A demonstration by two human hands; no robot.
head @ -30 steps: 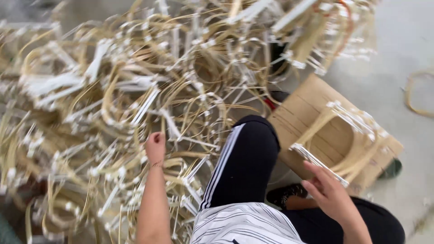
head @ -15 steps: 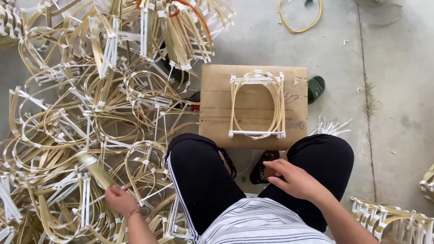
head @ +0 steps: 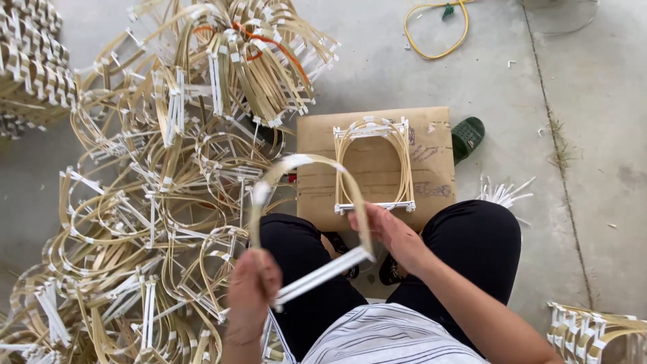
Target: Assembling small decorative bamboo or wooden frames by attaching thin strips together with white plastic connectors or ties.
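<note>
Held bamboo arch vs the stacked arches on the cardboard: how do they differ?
The held arch is one piece, lifted and tilted, gripped by the left hand and the right hand; the stacked arches are several, lying flat on the cardboard box, untouched. The held arch looks blurred, while the stacked arches look sharp. Both are bent tan strips with white crossbars at the open end.

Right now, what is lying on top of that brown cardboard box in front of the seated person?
A bundle of bent bamboo hoops tied with white strips lies on the cardboard box. The right hand covers its near edge; what is inside or beneath stays hidden.
</note>
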